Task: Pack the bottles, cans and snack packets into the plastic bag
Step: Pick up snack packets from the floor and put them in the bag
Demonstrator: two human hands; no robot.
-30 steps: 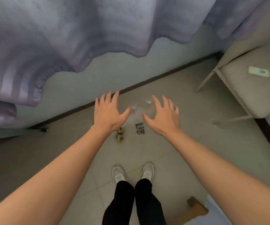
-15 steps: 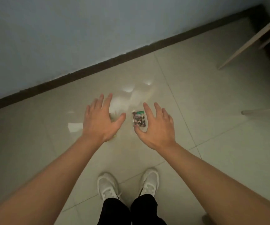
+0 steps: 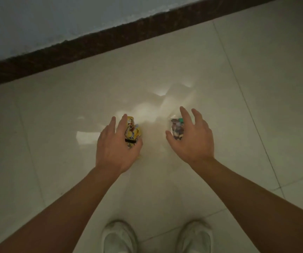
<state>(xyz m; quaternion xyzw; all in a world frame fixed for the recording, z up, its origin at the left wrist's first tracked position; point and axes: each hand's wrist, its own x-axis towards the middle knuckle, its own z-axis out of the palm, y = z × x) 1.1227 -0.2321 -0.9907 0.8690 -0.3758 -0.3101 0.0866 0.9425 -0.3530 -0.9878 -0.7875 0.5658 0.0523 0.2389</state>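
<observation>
Hands reach down at mid-frame. The left hand (image 3: 117,147), fingers curled, closes around a yellow snack packet (image 3: 132,133); the right hand (image 3: 192,137) cups loosely open over a dark packet (image 3: 177,129) on the floor (image 3: 56,143), likely gathering both together. No bag clearly shows.

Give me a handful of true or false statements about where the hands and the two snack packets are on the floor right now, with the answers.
1. The left hand is at a yellow packet. True.
2. The right hand is beside a dark packet with green at its top. True.
3. Both packets sit on a table. False: they are on the tiled floor.
4. The person is barefoot. False: white shoes show at the bottom.
5. A dark skirting strip runs along the wall. True.
6. The right hand is clenched in a fist. False: its fingers are spread open.
</observation>
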